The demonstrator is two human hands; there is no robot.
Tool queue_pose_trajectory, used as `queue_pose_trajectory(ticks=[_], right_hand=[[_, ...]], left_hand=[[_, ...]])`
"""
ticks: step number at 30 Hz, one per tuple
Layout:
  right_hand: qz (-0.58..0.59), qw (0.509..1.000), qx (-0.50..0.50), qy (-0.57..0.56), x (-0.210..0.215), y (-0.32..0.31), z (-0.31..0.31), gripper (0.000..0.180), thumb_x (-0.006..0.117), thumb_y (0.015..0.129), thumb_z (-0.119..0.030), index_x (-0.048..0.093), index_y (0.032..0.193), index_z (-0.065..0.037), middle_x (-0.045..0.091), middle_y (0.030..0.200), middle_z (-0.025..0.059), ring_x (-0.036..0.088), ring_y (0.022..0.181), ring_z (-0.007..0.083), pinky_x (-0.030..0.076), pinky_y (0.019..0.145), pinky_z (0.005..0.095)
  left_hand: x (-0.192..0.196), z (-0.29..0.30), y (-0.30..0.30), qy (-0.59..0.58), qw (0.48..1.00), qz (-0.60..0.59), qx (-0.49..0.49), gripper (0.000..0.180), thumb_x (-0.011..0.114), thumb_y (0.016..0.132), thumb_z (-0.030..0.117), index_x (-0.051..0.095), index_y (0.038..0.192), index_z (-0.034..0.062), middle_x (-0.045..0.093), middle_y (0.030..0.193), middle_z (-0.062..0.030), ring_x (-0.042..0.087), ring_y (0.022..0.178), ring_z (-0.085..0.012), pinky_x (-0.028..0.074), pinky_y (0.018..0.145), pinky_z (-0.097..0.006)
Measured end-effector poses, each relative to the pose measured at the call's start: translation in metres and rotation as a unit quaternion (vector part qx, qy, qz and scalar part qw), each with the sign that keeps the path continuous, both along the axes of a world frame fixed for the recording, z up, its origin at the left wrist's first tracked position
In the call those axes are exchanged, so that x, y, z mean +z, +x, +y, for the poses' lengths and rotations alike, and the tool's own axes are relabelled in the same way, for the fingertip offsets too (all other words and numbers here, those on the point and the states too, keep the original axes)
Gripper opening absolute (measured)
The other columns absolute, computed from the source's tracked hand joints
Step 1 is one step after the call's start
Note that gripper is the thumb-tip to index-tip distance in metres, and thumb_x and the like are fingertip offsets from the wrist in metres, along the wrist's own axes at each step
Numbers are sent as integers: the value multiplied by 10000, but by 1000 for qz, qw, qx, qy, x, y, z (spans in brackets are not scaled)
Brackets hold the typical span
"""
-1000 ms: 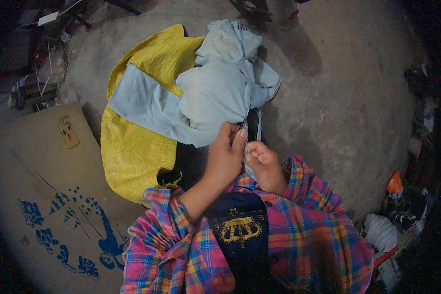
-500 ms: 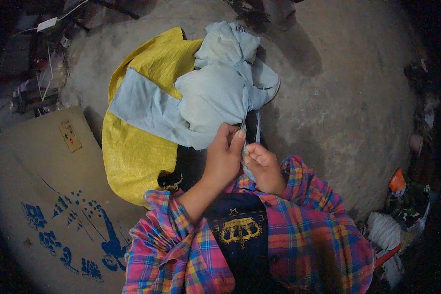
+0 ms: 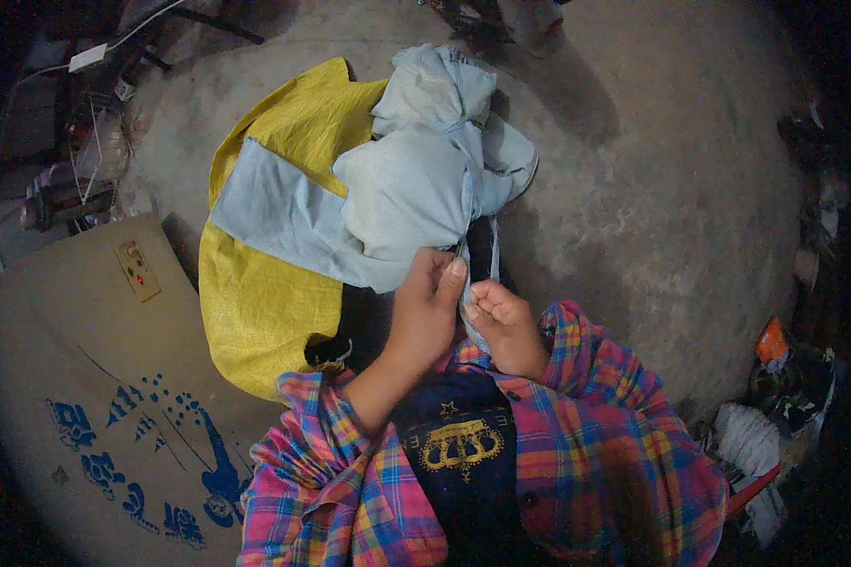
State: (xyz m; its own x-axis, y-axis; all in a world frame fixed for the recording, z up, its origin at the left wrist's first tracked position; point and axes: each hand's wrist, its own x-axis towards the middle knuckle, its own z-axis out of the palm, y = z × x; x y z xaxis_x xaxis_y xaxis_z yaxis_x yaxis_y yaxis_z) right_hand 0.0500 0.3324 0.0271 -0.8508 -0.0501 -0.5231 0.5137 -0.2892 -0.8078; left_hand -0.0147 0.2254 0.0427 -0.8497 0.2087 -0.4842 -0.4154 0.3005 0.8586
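Note:
A bunched light blue denim cloth [image 3: 402, 198] lies across my lap and knees, with one flat flap reaching left over a yellow woven sack [image 3: 265, 317]. Thumb and fingers of my left hand [image 3: 424, 302] pinch the narrow edge of the cloth at its near end. Just right of it and slightly closer to me, my right hand [image 3: 506, 326] is closed on the same narrow edge, its fingertips curled in. A thin strip of cloth [image 3: 495, 246] hangs loose above my right hand. The exact spot between the fingertips is partly hidden.
At the lower left stands a brown box-like surface [image 3: 85, 312] with a blue printed pattern and a small yellowish plate [image 3: 138, 271]. Wire and dark clutter [image 3: 90, 180] lie beyond it. Bags and an orange piece [image 3: 772, 340] sit at the right edge. The floor is grey concrete [image 3: 671, 180].
Both hands keep their pinch on the cloth edge. The hands and cloth sit very slightly further left in the picture; otherwise little differs.

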Motion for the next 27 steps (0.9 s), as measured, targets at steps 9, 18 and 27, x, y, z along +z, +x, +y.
queue_pose_trajectory(ticks=[9,18,27], right_hand=[[7,1000,15,22,0,1,0,182,451,811,-154,472,921,-9,498,772,28,447,703,81,391,635,225],[13,1000,21,15,1,-3,4,153,448,815,-137,484,898,-14,497,768,34,452,696,88,397,625,232],[6,999,37,29,10,2,10,148,447,818,-124,487,905,-11,510,790,41,471,727,93,408,649,242]], left_hand=[[5,-1,-2,0,999,-37,-7,212,470,824,221,461,860,12,497,722,-26,415,671,-74,378,596,-220],[3,1,-7,-18,999,-21,-34,191,468,823,205,454,822,14,476,697,-25,403,670,-75,371,606,-216],[9,1,-3,-1,1000,-7,-29,193,480,812,184,459,831,-7,516,711,-90,465,672,-124,387,618,-255]])
